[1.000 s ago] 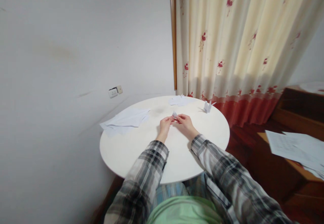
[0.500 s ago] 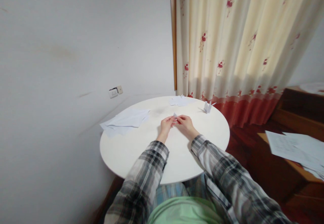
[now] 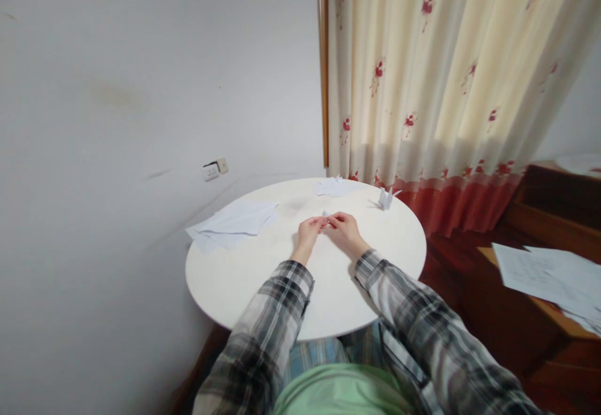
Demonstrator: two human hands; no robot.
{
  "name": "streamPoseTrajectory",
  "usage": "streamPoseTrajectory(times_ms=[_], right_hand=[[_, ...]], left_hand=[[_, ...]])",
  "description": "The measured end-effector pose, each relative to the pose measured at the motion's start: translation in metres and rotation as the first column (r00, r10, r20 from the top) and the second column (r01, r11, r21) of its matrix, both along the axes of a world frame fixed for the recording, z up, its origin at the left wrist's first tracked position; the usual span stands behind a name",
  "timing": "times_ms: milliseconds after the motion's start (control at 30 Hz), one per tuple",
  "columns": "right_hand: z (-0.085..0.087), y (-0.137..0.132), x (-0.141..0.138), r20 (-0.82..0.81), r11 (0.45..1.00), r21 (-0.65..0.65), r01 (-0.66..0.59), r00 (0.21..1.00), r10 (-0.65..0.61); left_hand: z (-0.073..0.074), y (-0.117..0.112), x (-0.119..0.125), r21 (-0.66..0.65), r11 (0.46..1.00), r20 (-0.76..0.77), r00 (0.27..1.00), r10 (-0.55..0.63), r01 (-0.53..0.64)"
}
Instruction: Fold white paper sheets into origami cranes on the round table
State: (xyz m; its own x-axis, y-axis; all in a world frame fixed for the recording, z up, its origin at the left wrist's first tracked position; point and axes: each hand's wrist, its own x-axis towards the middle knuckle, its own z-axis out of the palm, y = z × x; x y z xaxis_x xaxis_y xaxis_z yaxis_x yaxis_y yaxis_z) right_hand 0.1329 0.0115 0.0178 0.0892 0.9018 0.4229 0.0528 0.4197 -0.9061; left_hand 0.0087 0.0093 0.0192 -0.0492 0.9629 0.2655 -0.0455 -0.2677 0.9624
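On the round white worktop (image 3: 235, 283), white paper sheets (image 3: 232, 221) lie at ten o'clock, a crumpled paper heap (image 3: 334, 186) at twelve, a paper crane (image 3: 385, 198) at two. At centre, left hand (image 3: 307, 233) and right hand (image 3: 344, 230) pinch a small folded paper (image 3: 325, 215).

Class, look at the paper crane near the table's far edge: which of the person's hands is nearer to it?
Right. Both hands pinch a small folded paper; the right hand sits just left of the paper crane, the left hand farther left.

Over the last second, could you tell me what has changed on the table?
The small folded paper has sunk lower between the fingertips and shows less. The left hand and right hand keep pinching it, barely shifted. The loose sheets, paper crane and table are unchanged.
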Motion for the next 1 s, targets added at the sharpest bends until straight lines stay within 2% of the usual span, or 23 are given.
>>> streamPoseTrajectory(times_ms=[200, 333, 533, 600, 700, 767, 867, 1000], right_hand=[[-0.003, 0.001, -0.002, 0.044, 1.0, -0.017, -0.014, 0.999, 0.015], [-0.003, -0.001, -0.004, 0.052, 0.999, 0.036, -0.02, 0.998, 0.018], [-0.002, 0.004, 0.0, -0.041, 0.988, 0.058, 0.144, 0.989, -0.142], [-0.002, 0.007, 0.003, -0.093, 0.99, 0.029, 0.14, 0.986, -0.137], [-0.004, 0.011, 0.003, -0.117, 0.996, -0.001, 0.084, 0.99, -0.084], [-0.007, 0.012, 0.002, -0.08, 0.998, -0.003, 0.057, 0.995, -0.057], [-0.013, 0.013, 0.0, 0.045, 0.999, -0.036, 0.033, 0.999, -0.031], [-0.015, 0.012, 0.0, 0.153, 0.994, -0.059, 0.088, 0.985, -0.078]], left_hand=[[0.004, -0.003, 0.0, -0.009, 0.999, -0.034, 0.999, 0.04, -0.04], [0.003, 0.0, -0.001, 0.03, 0.997, -0.049, 0.996, 0.079, -0.077], [0.001, 0.004, 0.0, 0.127, 0.982, -0.039, 0.989, 0.144, -0.138], [-0.001, 0.004, 0.0, 0.086, 0.993, -0.018, 0.996, 0.082, -0.08], [-0.005, 0.005, 0.0, 0.027, 0.997, -0.01, 0.998, -0.069, 0.069], [-0.008, 0.007, -0.002, 0.023, 0.997, -0.034, 0.997, -0.075, 0.076], [-0.013, 0.013, -0.005, 0.024, 1.0, -0.048, 0.999, 0.013, -0.012], [-0.017, 0.021, -0.008, 0.054, 0.994, -0.11, 0.989, 0.096, -0.09]])
